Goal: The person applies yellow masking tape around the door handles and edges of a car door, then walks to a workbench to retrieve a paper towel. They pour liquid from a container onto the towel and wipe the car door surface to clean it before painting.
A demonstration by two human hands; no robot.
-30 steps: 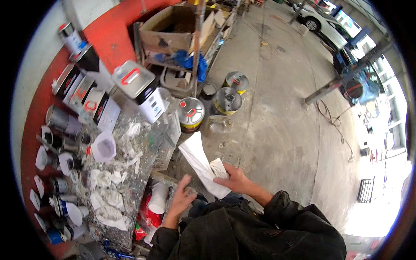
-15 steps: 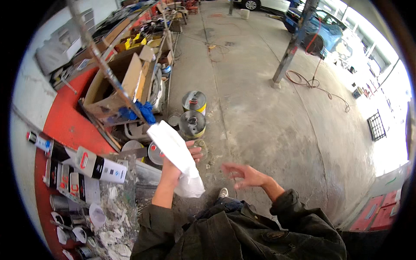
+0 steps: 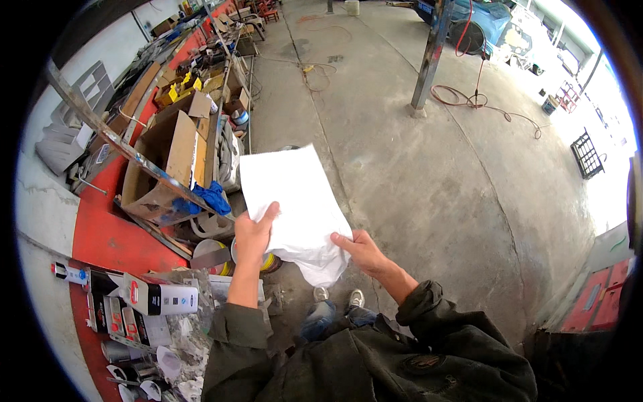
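Note:
A white cloth or paper wipe is spread out in front of me, its near edge hanging in loose folds. My left hand pinches its left side, thumb on top and fingers hidden beneath. At the near right edge my right hand grips it the same way, thumb above. The sheet hides most of the metal drums on the floor behind it. I cannot tell whether it is cloth or paper.
To my left, a messy bench holds metal cans and cups. Beyond it stand a cardboard box, a blue glove and a slanting metal bar. Ahead are a steel post, a red hose and a black crate.
My right hand has come in from the right and taken hold of the sheet. The bunched, narrow sheet is now opened wide between both hands. The view has shifted a little.

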